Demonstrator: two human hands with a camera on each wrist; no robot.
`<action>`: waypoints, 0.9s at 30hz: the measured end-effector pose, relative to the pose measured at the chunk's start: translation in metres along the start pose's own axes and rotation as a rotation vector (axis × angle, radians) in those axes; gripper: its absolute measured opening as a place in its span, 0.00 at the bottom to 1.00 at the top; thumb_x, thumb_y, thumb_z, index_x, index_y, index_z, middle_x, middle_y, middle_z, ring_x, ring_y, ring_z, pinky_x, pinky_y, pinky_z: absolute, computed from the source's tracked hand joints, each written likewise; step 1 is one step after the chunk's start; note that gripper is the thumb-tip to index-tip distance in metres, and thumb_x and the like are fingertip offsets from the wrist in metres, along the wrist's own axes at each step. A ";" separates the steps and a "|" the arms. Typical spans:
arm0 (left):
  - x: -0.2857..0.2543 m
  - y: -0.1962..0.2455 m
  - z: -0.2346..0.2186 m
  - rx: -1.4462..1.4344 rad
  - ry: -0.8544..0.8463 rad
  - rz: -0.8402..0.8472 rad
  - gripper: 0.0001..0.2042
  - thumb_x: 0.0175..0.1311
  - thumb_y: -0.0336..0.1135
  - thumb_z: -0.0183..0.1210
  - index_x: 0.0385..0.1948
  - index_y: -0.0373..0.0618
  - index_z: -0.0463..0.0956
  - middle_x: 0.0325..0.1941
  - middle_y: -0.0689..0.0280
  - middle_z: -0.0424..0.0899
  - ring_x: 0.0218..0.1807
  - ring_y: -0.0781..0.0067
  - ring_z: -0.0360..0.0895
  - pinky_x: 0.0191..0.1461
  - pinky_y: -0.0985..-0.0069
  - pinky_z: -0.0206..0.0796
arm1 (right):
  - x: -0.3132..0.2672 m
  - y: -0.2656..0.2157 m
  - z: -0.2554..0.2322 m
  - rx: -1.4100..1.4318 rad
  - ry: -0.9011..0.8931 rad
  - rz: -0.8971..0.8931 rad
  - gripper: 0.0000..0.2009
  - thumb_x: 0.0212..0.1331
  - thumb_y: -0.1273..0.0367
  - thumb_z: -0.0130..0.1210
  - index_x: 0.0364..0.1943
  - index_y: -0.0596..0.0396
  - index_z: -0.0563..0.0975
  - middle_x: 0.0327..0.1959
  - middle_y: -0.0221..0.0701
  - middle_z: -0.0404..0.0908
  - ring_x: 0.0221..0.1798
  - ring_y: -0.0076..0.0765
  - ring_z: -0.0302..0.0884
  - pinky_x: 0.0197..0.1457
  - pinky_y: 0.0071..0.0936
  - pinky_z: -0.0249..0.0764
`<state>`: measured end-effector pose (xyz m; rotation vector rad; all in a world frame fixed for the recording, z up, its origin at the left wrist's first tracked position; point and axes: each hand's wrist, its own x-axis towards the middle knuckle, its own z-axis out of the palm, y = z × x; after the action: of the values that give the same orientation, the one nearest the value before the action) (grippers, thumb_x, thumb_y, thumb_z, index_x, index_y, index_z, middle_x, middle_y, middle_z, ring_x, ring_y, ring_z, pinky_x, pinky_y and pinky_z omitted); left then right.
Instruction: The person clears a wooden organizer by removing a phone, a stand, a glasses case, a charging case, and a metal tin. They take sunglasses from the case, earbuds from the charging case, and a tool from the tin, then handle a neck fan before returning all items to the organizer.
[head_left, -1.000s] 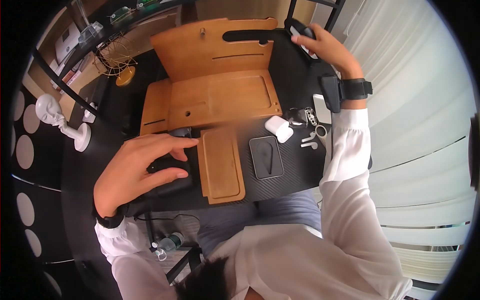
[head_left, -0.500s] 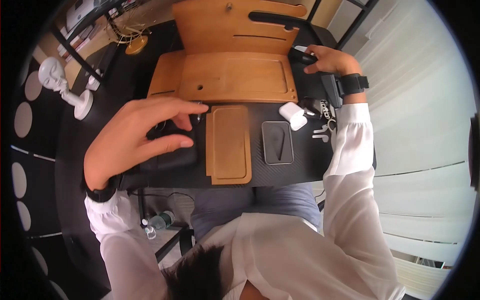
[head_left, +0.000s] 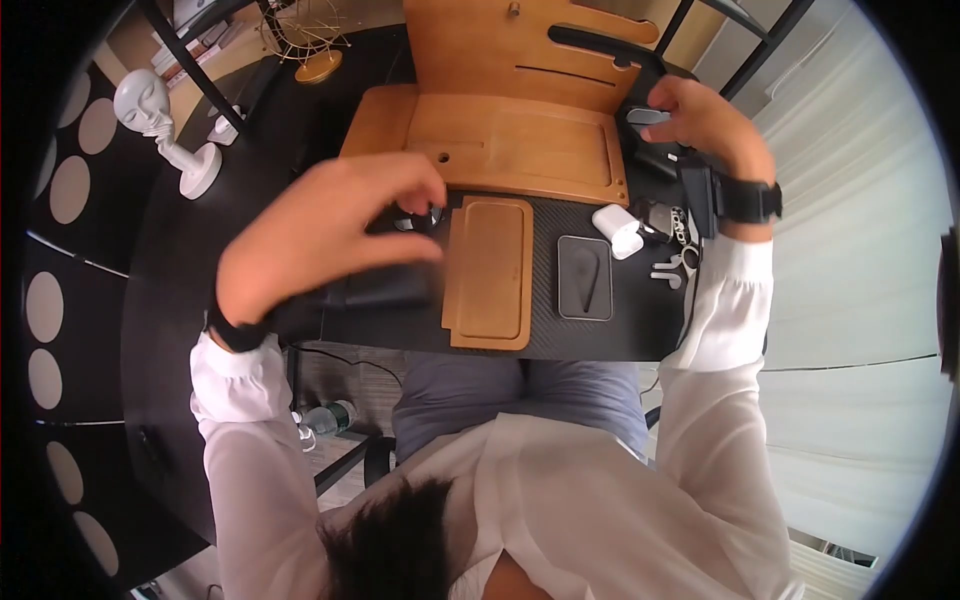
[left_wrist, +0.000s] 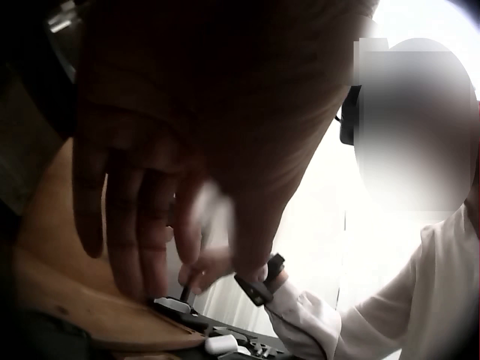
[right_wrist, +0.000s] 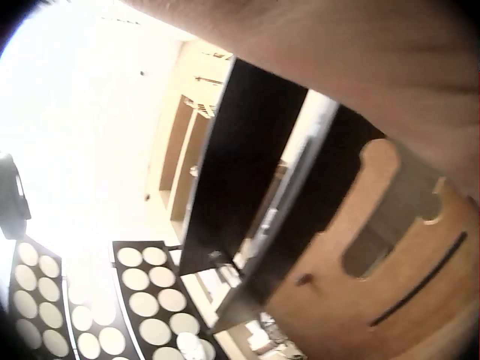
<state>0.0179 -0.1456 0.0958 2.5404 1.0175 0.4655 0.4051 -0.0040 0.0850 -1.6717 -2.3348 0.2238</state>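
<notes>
My left hand (head_left: pixel 330 230) hovers with fingers and thumb spread apart, over a black case (head_left: pixel 380 288) and left of a small wooden tray (head_left: pixel 490 275). In the left wrist view this hand (left_wrist: pixel 172 142) is dark, its fingers hanging down. My right hand (head_left: pixel 715 125) is at the right end of a wooden desk stand (head_left: pixel 510 150), thumb and fingers parted. Below its fingertips lies a black object with a grey oval face (head_left: pixel 650 117); the left wrist view shows the hand above that grey face (left_wrist: pixel 172 305). The right wrist view catches the stand's slotted upright panel (right_wrist: pixel 420 255).
An open tin with dark foam (head_left: pixel 585 280), a white earbud case (head_left: pixel 618 232), loose earbuds (head_left: pixel 667 275) and scissors (head_left: pixel 690 260) lie on the desk's right. A white figurine (head_left: pixel 200 172) and gold wire ornament (head_left: pixel 318 66) stand left. Dark shelf posts rise behind.
My right hand has brought the black object down onto the desk beside the stand and let go. The left hand stays hovering near the tray. The head view has shifted.
</notes>
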 end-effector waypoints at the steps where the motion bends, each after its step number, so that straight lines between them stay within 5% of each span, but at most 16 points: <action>1: -0.001 0.010 0.007 0.123 -0.025 0.039 0.26 0.51 0.42 0.75 0.50 0.41 0.77 0.48 0.60 0.83 0.51 0.57 0.82 0.54 0.66 0.74 | -0.010 -0.020 -0.008 0.049 0.010 -0.029 0.24 0.50 0.62 0.73 0.51 0.58 0.80 0.44 0.41 0.86 0.46 0.46 0.85 0.49 0.36 0.78; 6: -0.006 0.041 0.082 0.292 -0.166 0.209 0.52 0.44 0.52 0.75 0.70 0.31 0.61 0.78 0.47 0.60 0.79 0.49 0.60 0.79 0.59 0.57 | -0.050 -0.080 -0.029 0.120 0.017 -0.124 0.23 0.57 0.57 0.68 0.48 0.62 0.80 0.36 0.42 0.86 0.41 0.47 0.84 0.45 0.38 0.78; 9: -0.018 0.046 0.116 0.529 -0.216 0.148 0.51 0.44 0.52 0.75 0.70 0.31 0.61 0.78 0.48 0.62 0.78 0.52 0.61 0.79 0.60 0.56 | -0.065 -0.091 -0.039 0.144 0.017 -0.165 0.24 0.58 0.56 0.68 0.48 0.62 0.80 0.35 0.42 0.86 0.40 0.47 0.85 0.45 0.38 0.78; 13: -0.033 0.049 0.125 0.862 -0.079 0.292 0.34 0.53 0.42 0.67 0.63 0.32 0.72 0.71 0.50 0.73 0.71 0.55 0.73 0.67 0.68 0.73 | -0.075 -0.085 -0.048 0.225 0.061 -0.220 0.25 0.59 0.53 0.68 0.48 0.63 0.79 0.33 0.41 0.85 0.38 0.42 0.84 0.44 0.35 0.77; 19: -0.038 0.067 0.092 0.664 0.112 0.170 0.20 0.58 0.30 0.59 0.54 0.37 0.79 0.61 0.56 0.83 0.60 0.60 0.84 0.59 0.70 0.79 | -0.044 -0.054 -0.040 0.326 -0.055 -0.263 0.25 0.60 0.52 0.67 0.42 0.65 0.81 0.29 0.39 0.84 0.33 0.35 0.81 0.40 0.31 0.76; 23: -0.022 0.075 0.045 0.544 0.408 0.166 0.15 0.58 0.21 0.60 0.48 0.37 0.79 0.51 0.57 0.88 0.52 0.59 0.87 0.52 0.71 0.81 | -0.007 -0.043 0.001 0.433 -0.357 -0.137 0.28 0.71 0.44 0.53 0.46 0.61 0.81 0.29 0.31 0.85 0.31 0.26 0.82 0.32 0.21 0.76; 26: -0.006 0.072 0.017 0.436 0.523 0.136 0.14 0.59 0.17 0.59 0.47 0.37 0.80 0.54 0.58 0.87 0.55 0.53 0.85 0.62 0.61 0.78 | -0.012 -0.056 0.030 0.718 -0.501 -0.149 0.40 0.71 0.35 0.40 0.48 0.66 0.79 0.33 0.41 0.89 0.29 0.28 0.83 0.28 0.21 0.75; 27: 0.000 0.072 0.007 0.400 0.485 0.138 0.15 0.59 0.17 0.59 0.47 0.38 0.80 0.53 0.58 0.87 0.58 0.52 0.83 0.70 0.55 0.70 | -0.020 -0.063 0.029 0.966 -0.557 -0.071 0.33 0.74 0.39 0.41 0.47 0.60 0.76 0.33 0.38 0.88 0.25 0.27 0.80 0.26 0.19 0.72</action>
<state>0.0632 -0.1952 0.1214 2.9402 1.1993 1.0503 0.3452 -0.0428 0.0727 -1.0855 -1.9953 1.6559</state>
